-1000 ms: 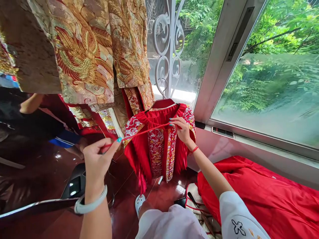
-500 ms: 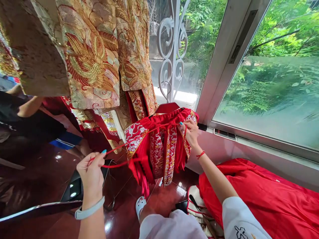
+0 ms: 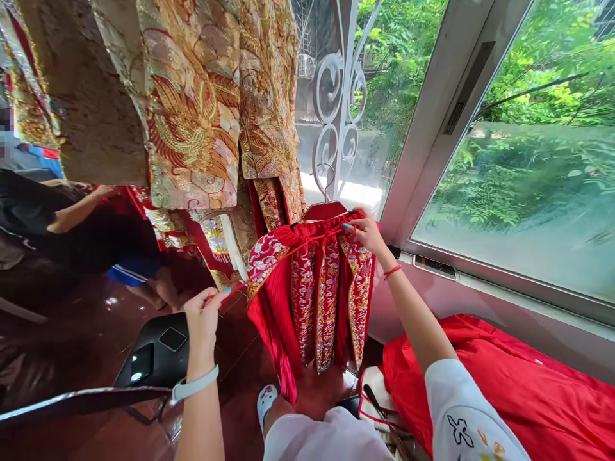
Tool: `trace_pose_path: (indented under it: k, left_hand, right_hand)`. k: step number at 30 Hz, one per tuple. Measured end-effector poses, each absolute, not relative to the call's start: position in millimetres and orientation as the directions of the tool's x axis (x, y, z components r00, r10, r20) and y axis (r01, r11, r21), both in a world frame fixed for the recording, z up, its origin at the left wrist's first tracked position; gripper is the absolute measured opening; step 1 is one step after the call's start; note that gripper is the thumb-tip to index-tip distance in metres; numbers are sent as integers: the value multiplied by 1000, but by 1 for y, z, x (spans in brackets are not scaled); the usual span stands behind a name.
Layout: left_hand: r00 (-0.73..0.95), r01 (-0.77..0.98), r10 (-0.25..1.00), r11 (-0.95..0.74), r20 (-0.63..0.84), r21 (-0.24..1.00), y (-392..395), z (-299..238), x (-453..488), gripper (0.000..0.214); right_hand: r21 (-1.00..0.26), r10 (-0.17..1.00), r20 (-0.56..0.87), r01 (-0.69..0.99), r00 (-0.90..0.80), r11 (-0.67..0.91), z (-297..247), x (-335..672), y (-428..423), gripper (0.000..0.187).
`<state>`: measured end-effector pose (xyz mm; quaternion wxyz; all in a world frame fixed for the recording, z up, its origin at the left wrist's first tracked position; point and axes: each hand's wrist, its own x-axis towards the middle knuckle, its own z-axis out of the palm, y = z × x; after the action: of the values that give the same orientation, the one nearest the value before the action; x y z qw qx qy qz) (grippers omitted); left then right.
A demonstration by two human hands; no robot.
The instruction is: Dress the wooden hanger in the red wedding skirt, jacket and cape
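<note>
A pleated red skirt (image 3: 302, 301) with silver and gold embroidered panels hangs in front of me from a hanger (image 3: 325, 210). A thin red cord (image 3: 250, 280) stretches from its waistband toward the left. My left hand (image 3: 204, 320), out to the skirt's left, has its thumb and fingers pinched on that cord. At the right end of the waistband, my right hand (image 3: 366, 234) is closed on the cord close against the gathered cloth. Its fingertips partly hide what lies beneath them.
Gold-embroidered garments (image 3: 192, 115) hang at upper left. A person in dark clothes (image 3: 52, 224) works behind them. A black chair (image 3: 158, 349) stands at left, holding dark flat items. Red cloth (image 3: 480, 378) is heaped at right under the window (image 3: 519, 160); a phone (image 3: 435, 267) lies on the sill.
My left hand has moved right and slightly up, nearer the skirt. My right hand has gone up to the waistband. The skirt's panels hang longer and straighter than before.
</note>
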<state>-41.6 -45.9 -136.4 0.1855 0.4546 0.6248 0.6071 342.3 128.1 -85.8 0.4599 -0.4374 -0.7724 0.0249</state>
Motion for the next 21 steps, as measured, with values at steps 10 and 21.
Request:
trace_pose_path:
  k: [10,21]
  left_hand:
    - [-247,704,738,-308,628,640,-29,-117,55,30]
    - [-236,739,745,-280,624,613,49,-112,132,5]
  right_hand:
    - [-489,726,685,696,-67,526,-86,325,104,35]
    - [-512,773,635,743,-12,432,-80,316,80,35]
